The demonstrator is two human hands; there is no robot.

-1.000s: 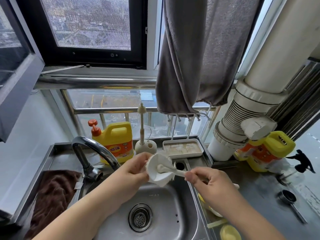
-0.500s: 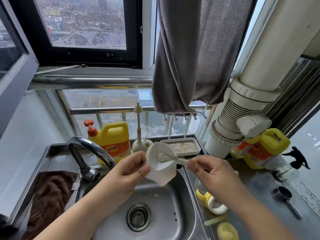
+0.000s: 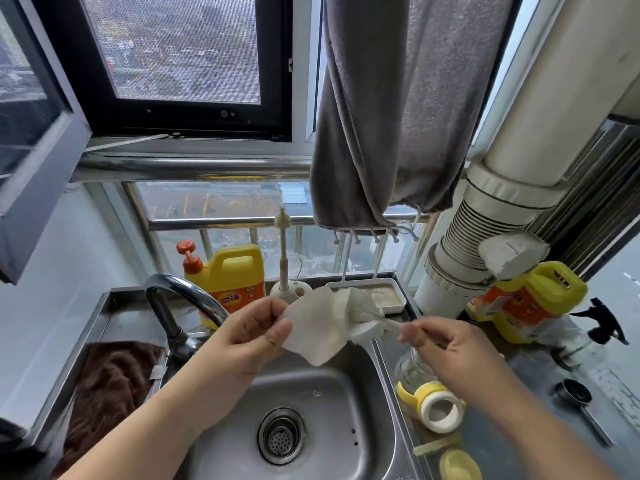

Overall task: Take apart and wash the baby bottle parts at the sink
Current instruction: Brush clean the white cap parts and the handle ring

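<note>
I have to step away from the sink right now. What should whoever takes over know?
Left hand: pinches a white cap-like bottle part over the steel sink.
Right hand: its grip is on the handle of the white bottle brush, head against that part.
On the counter to the right: clear glass bottle with yellow-handled collar, on its side, and a small yellow lid.
Done: bottle taken apart.
Left: finish scrubbing; no running water visible, so rinsing likely remains.

I note a white cup-shaped bottle part (image 3: 313, 329) held above the sink (image 3: 346, 403), brush (image 3: 363, 318) head inside it.
</note>
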